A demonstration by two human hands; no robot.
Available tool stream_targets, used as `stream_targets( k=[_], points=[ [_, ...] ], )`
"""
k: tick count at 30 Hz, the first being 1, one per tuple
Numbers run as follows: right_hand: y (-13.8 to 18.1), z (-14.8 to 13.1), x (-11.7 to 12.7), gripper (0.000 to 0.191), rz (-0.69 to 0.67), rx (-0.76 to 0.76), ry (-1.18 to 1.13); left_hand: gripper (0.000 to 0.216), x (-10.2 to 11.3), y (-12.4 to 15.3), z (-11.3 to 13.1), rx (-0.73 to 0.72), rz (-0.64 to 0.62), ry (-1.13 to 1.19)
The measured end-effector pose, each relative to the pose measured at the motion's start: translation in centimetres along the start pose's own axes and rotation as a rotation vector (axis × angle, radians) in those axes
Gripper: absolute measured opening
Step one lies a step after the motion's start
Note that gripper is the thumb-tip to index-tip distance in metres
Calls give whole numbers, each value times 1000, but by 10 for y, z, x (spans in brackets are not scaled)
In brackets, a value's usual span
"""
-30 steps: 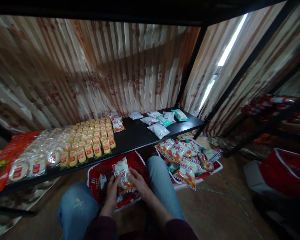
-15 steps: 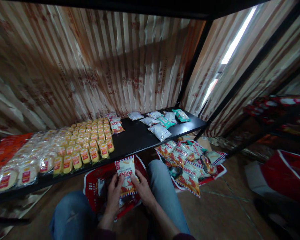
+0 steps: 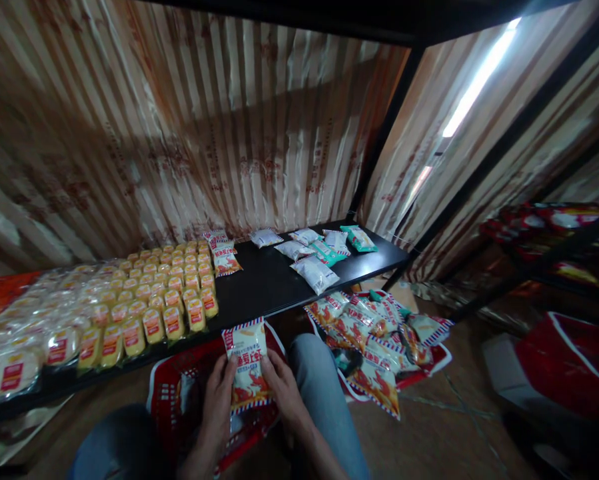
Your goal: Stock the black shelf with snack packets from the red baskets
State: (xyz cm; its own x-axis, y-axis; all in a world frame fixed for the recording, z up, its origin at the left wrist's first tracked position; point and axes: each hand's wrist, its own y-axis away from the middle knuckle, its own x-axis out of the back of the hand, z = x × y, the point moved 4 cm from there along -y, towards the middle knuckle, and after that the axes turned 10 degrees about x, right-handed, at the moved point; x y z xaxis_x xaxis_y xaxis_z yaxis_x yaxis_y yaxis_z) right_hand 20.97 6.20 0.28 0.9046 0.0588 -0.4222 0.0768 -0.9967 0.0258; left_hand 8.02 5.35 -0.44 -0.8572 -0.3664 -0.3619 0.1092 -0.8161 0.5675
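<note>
Between my two hands a white and orange snack bag (image 3: 248, 367) with striped ends stands upright, its printed front towards me. My left hand (image 3: 218, 397) grips its left edge, and my right hand (image 3: 283, 387) grips the right edge. Below them is a red basket (image 3: 172, 373) between my knees, with a few packets partly hidden inside. On the black shelf (image 3: 259, 283) ahead, two or so similar snack bags (image 3: 225, 259) lie beside the rows of yellow packaged cakes (image 3: 152, 323).
Silver and green packets (image 3: 315, 273) lie on the shelf's right part. A second red basket (image 3: 426, 367), heaped with snack bags (image 3: 374, 320), stands right of my knee. Black shelf posts (image 3: 392, 120) rise at the right; another red basket (image 3: 572, 353) is beyond.
The bag has shifted slightly down and left in view, still in both hands, and is turned a little more upright. The camera view has moved slightly.
</note>
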Motion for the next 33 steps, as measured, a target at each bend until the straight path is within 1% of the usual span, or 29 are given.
stream_targets(
  k=[4, 7, 11, 17, 23, 25, 29, 33],
  points=[
    [-5, -6, 0, 54, -6, -24, 12, 55, -5, -2, 6, -5, -19, -6],
    [-9, -8, 2, 56, -4, -30, 65, 56, -8, -2, 9, 9, 8, -10],
    [-13, -9, 5, 53, -8, -8, 130, 56, -13, -1, 15, 23, 28, -35],
    [-20, -11, 2, 51, -20, -12, 109, 56, -26, 5, 31, -30, 48, -88],
    [-36, -25, 0, 47, 11, -2, 144, 56, -33, -2, 44, -141, 18, -120],
    [-43, -30, 0, 49, 11, 8, 171, 54, -31, -7, 46, -205, 37, -137],
    [-59, -35, -3, 54, 5, 30, 176, 45, -32, -17, 49, -385, 50, -221],
    [-76, -38, -7, 54, 16, 53, 179, 51, -35, -23, 48, -479, 118, -359]
  ],
)
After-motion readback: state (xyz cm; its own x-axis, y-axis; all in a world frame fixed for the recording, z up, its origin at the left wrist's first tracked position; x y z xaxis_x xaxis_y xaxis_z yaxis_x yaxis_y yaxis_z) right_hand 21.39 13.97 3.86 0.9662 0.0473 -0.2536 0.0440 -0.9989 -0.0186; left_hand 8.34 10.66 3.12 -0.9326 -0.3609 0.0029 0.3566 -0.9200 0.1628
